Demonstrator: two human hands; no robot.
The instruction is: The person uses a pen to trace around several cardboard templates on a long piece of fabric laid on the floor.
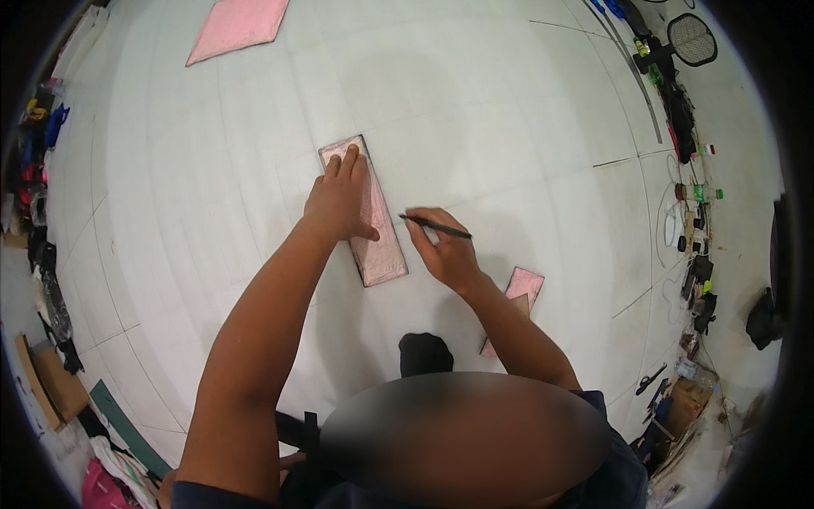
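My left hand (pixel 341 204) lies flat with spread fingers on a long pink rectangular panel (pixel 386 250), pressing it against a broad white sheet (pixel 220 212) on the floor. Dark lines run along the panel's edges. My right hand (pixel 445 252) grips a slim black pen (pixel 441 226), its tip just off the panel's right edge. Whether the tip touches the sheet I cannot tell. Partly under my right forearm is a smaller pink piece (pixel 526 282) with a brown patch. A larger pink panel (pixel 242 27) lies at the far left, cut off by the frame.
Along the right side stand a black mesh racket (pixel 691 40), bottles (pixel 699 192), scissors (pixel 650 379) and a cardboard box (pixel 688 405). At left are heaped bags and brown boards (pixel 52 382), with a green strip (pixel 127 428) nearer me. My dark-covered foot (pixel 426 355) rests on the sheet.
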